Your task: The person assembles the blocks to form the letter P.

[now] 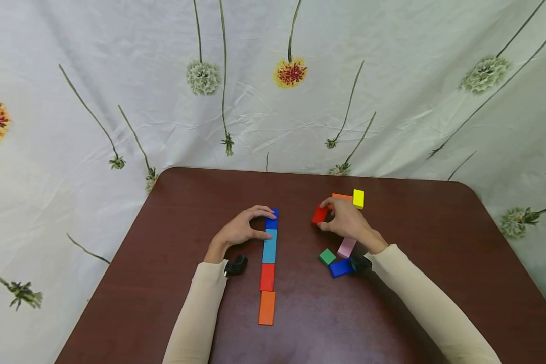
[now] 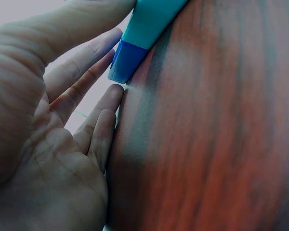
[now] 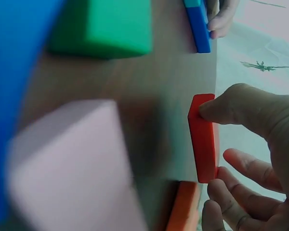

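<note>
Row of blocks [image 1: 268, 263] lies left of the table's [image 1: 300, 333] centre, running from twelve to six o'clock: dark blue block [image 1: 271, 223], light blue block [image 1: 269, 247], lower red block [image 1: 267, 277], lower orange block [image 1: 267, 308]. The left hand [image 1: 241, 228], at the row's ten o'clock, partly covers the dark blue block. The left wrist view cuts off the light blue block; the lower two show only from the head. This hand is released, thumb and fingers spread in a curve; whether every tip touches, I cannot tell

At its three o'clock, the held red block [image 1: 319, 216] sits in the grasp of the right hand [image 1: 348, 220]. The right wrist view shows the thumb on one end, which the head view shows less clearly. From this hand, the green block [image 1: 327, 257] lies at seven o'clock, the other blue block [image 1: 342, 268] at six, overlapped by the wrist camera [image 1: 360, 264]; the upper orange block [image 1: 346, 196], at twelve, is mostly hidden; the pink block [image 1: 347, 247], at six, is partly covered; the yellow block [image 1: 358, 198] is at one
</note>
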`<state>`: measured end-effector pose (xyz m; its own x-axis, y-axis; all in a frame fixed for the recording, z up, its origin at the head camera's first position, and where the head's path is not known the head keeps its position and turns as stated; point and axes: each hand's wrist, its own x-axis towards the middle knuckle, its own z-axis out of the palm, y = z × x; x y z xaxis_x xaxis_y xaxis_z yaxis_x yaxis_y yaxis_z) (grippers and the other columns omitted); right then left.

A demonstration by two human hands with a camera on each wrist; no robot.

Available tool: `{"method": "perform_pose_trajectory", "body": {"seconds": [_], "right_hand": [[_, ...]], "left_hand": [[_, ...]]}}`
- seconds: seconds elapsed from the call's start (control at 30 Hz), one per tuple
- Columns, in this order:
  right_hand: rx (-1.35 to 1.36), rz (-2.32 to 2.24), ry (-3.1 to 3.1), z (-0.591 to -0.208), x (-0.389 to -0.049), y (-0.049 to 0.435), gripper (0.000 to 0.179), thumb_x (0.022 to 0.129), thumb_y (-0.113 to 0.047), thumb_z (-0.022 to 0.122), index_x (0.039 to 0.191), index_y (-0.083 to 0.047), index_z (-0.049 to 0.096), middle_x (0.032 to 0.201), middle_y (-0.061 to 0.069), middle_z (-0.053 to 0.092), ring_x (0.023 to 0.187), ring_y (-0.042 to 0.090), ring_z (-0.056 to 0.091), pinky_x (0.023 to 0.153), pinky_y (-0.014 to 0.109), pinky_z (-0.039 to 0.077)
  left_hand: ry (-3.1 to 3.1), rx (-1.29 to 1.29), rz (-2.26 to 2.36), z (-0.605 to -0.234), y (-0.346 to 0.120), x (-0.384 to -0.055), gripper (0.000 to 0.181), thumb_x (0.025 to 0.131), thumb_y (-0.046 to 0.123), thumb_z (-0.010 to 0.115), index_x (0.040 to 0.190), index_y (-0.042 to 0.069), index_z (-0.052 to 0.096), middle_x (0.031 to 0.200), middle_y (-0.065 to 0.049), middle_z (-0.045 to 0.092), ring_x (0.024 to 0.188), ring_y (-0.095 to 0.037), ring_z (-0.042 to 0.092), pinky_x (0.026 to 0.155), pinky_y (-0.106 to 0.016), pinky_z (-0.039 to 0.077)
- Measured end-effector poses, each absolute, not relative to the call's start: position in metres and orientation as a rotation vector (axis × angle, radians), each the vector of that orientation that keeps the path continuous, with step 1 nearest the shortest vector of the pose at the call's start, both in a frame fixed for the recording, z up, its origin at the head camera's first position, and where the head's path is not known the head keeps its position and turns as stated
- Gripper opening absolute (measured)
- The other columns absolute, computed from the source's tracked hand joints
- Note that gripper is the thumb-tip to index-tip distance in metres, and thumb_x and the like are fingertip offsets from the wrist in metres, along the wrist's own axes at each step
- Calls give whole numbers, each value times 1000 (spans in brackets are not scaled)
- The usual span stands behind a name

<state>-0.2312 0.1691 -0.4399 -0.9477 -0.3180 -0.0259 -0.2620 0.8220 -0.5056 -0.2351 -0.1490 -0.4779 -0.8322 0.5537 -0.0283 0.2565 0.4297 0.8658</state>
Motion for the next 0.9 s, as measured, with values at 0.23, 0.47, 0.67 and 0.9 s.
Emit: {"method": "perform_pose_trajectory", "body": {"seconds": [0.23,0.47,0.67,0.9], "right_hand": [[-558,-831,2901,-432,-246,153,45,81,-23,81,120,-6,67,107,11,64,89,23,57,72,32,51],[-630,-857,2887,-428,-264,133,43,82,-21,82,119,-5,68,119,13,64,93,25,58,79,36,53],[-689,-862,2841,-431,-281,113,41,84,-20,80,120,-5,68,125,13,62,91,24,59,79,35,54],[-710,-882,2797,-438,-298,90,40,85,-18,79,121,-3,68,125,14,63,92,23,61,80,35,55]], "left_hand": [[2368,700,1358,-480,-147,-235,48,84,19,82,129,12,67,147,-5,48,144,-30,36,117,-54,34],[2374,696,1348,-479,-146,-236,47,85,21,82,128,13,68,146,-5,49,141,-30,38,117,-54,33],[2391,705,1327,-478,-146,-238,46,85,22,82,128,14,68,146,-6,49,140,-29,39,117,-54,34],[2388,691,1330,-479,-149,-240,47,84,20,83,128,14,68,145,-5,49,141,-28,38,118,-53,32]]}}
